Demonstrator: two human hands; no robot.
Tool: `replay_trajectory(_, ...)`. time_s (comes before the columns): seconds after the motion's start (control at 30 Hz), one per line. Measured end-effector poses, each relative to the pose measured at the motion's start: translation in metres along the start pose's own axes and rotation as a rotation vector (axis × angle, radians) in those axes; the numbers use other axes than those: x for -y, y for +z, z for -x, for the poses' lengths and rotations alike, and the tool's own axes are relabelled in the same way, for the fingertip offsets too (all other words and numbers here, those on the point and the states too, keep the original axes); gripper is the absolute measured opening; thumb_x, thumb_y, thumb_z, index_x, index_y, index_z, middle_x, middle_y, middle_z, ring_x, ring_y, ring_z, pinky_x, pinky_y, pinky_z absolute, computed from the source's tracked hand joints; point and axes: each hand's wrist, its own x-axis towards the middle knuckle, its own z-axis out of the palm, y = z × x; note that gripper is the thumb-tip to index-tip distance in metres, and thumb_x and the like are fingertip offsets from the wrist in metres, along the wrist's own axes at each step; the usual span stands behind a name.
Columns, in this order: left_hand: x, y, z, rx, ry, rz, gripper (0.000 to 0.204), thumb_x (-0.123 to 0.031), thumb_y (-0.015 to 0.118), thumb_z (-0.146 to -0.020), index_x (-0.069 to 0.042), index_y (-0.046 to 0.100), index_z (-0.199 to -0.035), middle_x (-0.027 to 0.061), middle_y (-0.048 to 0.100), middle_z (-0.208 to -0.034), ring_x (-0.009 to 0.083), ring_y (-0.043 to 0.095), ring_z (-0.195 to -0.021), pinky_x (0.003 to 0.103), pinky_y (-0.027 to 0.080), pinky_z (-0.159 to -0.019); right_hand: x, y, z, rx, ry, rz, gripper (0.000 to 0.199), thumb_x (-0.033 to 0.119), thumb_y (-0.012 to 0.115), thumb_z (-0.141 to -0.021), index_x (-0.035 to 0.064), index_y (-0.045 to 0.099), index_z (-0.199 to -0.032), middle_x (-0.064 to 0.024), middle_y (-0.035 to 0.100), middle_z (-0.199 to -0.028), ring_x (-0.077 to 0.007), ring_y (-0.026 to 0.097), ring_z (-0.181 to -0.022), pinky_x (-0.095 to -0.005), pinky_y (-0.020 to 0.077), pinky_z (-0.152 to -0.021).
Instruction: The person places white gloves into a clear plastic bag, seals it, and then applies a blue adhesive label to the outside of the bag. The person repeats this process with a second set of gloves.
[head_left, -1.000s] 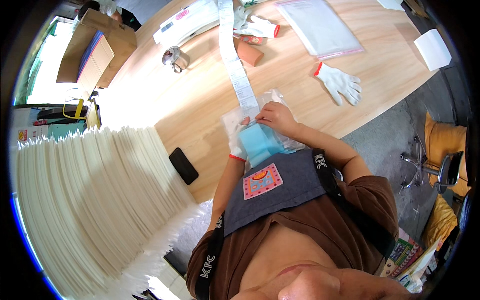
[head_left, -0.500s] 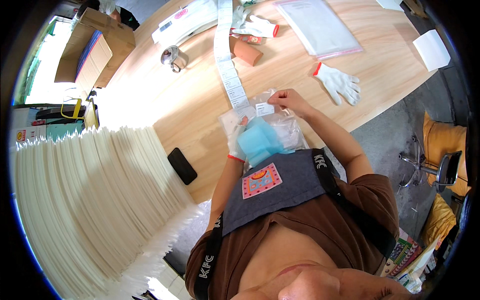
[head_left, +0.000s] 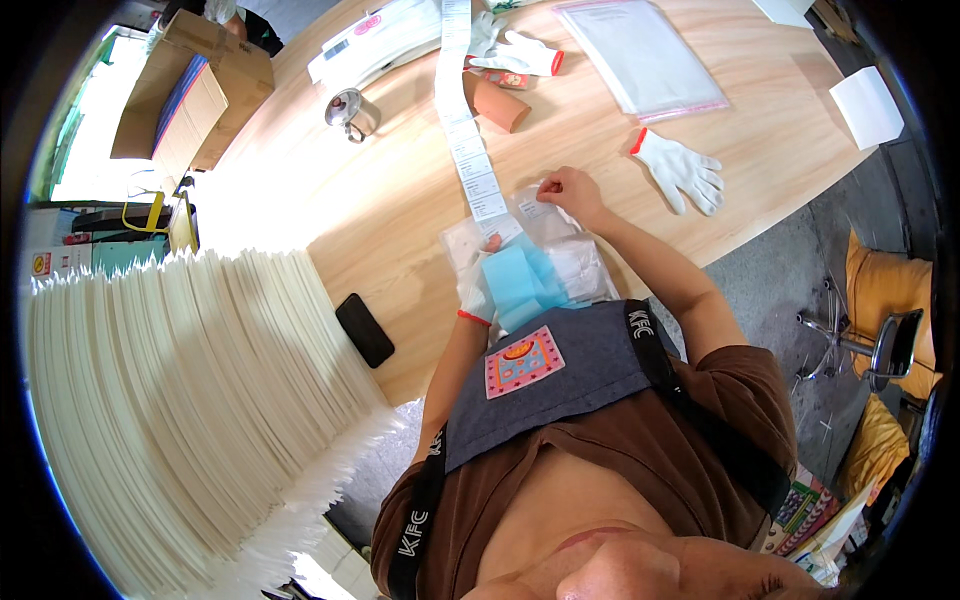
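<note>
My left hand (head_left: 475, 288), in a white glove with a red cuff and a bare thumb tip, holds the lower end of a long strip of white labels (head_left: 478, 180). Light blue backing paper (head_left: 520, 280) hangs in folds beside it. My bare right hand (head_left: 572, 194) has its fingers curled together at the upper part of a clear plastic bag (head_left: 560, 228). A small white label (head_left: 534, 207) lies on the bag just below those fingertips. Whether they grip anything is hidden. More clear bags lie beneath, close to my apron.
A tall paper stack (head_left: 190, 380) stands left, beside a black phone (head_left: 365, 330). Across the table are a metal cup (head_left: 352, 115), a brown cardboard tube (head_left: 497, 103), a white glove (head_left: 680, 170) and a pile of clear bags (head_left: 640, 55). A cardboard box (head_left: 215, 90) sits far left.
My right hand has moved slightly up and left over the bag and its label. The label strip's lower end now lies straighter across my left hand.
</note>
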Motion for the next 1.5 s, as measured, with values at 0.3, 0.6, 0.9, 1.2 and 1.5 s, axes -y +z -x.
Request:
replay_trajectory(0.3, 0.000, 0.005, 0.003, 0.037, 0.022, 0.020, 0.033, -0.028, 0.061, -0.082, -0.001, 0.055, -0.101, 0.0113, 0.063, -0.085, 0.0245, 0.063, -0.072, 0.037, 0.054, -0.065, 0.011, -0.005, 0.019, -0.307, -0.384, 0.191, 0.018, 0.009, 0.074, -0.063, 0.0130, 0.067, -0.079, -0.0073, 0.054, -0.110, -0.0238, 0.056, -0.085, -0.0325, 0.0476, -0.068)
replay_trajectory(0.6, -0.001, 0.009, 0.006, 0.010, 0.051, -0.009, 0.033, -0.025, 0.062, -0.081, -0.001, 0.055, -0.102, 0.0111, 0.063, -0.085, 0.0241, 0.063, -0.072, 0.036, 0.054, -0.065, 0.009, -0.009, 0.016, -0.152, 0.065, -0.357, 0.045, 0.012, 0.076, -0.063, 0.0062, 0.058, -0.104, -0.0100, 0.064, -0.083, -0.0139, 0.058, -0.066, -0.0258, 0.0469, -0.058)
replay_trajectory(0.9, -0.002, 0.014, 0.010, 0.034, 0.062, -0.030, 0.031, -0.024, 0.060, -0.084, -0.004, 0.054, -0.107, 0.0068, 0.062, -0.084, 0.0187, 0.061, -0.071, 0.031, 0.052, -0.061, -0.004, -0.013, 0.005, -0.205, -0.112, 0.007, 0.015, 0.016, 0.071, -0.073, 0.0037, 0.063, -0.075, -0.0075, 0.061, -0.066, -0.0167, 0.058, -0.060, -0.0269, 0.0454, -0.056)
replay_trajectory(1.2, 0.000, 0.008, 0.007, 0.057, 0.096, -0.002, 0.033, -0.022, 0.062, -0.082, -0.003, 0.053, -0.107, 0.0104, 0.063, -0.087, 0.0234, 0.063, -0.074, 0.035, 0.054, -0.066, 0.021, -0.025, 0.013, -0.186, -0.020, 0.092, 0.013, 0.018, 0.069, -0.072, 0.0062, 0.068, -0.078, -0.0097, 0.061, -0.079, -0.0221, 0.056, -0.065, -0.0325, 0.0468, -0.062)
replay_trajectory(1.5, -0.002, 0.010, 0.007, 0.078, 0.067, 0.025, 0.032, -0.020, 0.059, -0.084, -0.004, 0.053, -0.110, 0.0099, 0.063, -0.088, 0.0222, 0.063, -0.074, 0.034, 0.054, -0.066, 0.025, -0.031, 0.018, -0.300, -0.277, 0.145, 0.012, 0.020, 0.070, -0.070, 0.0086, 0.067, -0.072, -0.0052, 0.058, -0.068, -0.0223, 0.055, -0.067, -0.0343, 0.0449, -0.061)
